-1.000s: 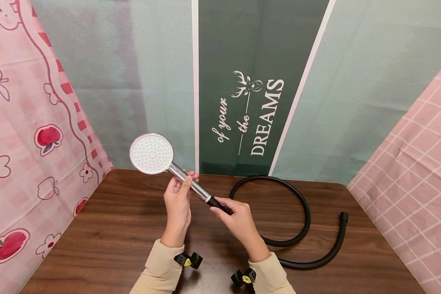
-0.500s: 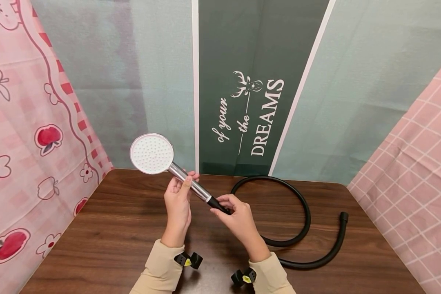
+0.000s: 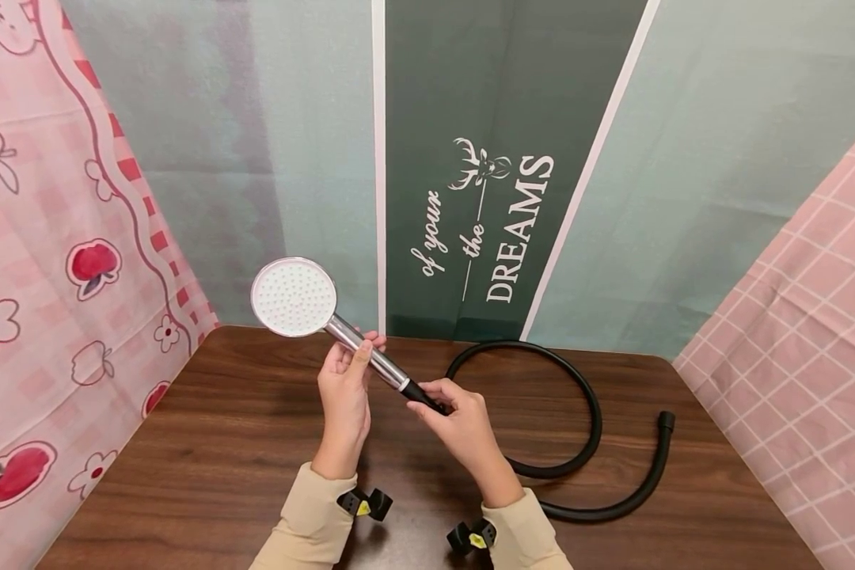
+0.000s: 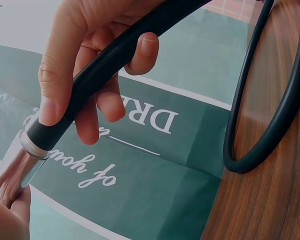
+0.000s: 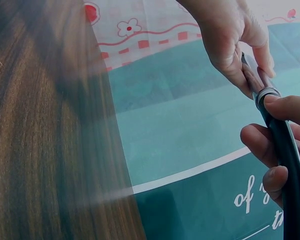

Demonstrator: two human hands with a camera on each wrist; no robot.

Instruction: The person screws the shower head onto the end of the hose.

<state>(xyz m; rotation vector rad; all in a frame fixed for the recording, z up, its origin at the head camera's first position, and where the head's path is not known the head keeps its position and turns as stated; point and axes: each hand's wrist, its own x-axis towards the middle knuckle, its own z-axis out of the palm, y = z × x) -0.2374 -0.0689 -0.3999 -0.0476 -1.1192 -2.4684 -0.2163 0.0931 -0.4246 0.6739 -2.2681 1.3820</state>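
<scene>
A hand shower [image 3: 294, 297] with a round white nozzle face is held up over the table, tilted with its head to the upper left. My left hand [image 3: 345, 396] grips its chrome handle [image 3: 388, 370], thumb along the front. At the handle's lower end, my right hand [image 3: 463, 423] pinches the black end of a hose [image 4: 110, 62]. In the left wrist view a white ring [image 4: 34, 145] shows where the black end meets the chrome. The right wrist view shows my right thumb [image 5: 285, 106] right at that joint, the other fingers curled around the hose.
The rest of the black hose [image 3: 595, 412] loops over the wooden table [image 3: 207, 459] on the right, its free end [image 3: 666, 421] pointing away from me. Green printed cloth [image 3: 513, 63] hangs behind, with pink patterned cloths [image 3: 36, 198] at both sides.
My right fingers lifted slightly off the hose end half a second ago and now lie closer on it again. The left hand and the hand shower stay in place.
</scene>
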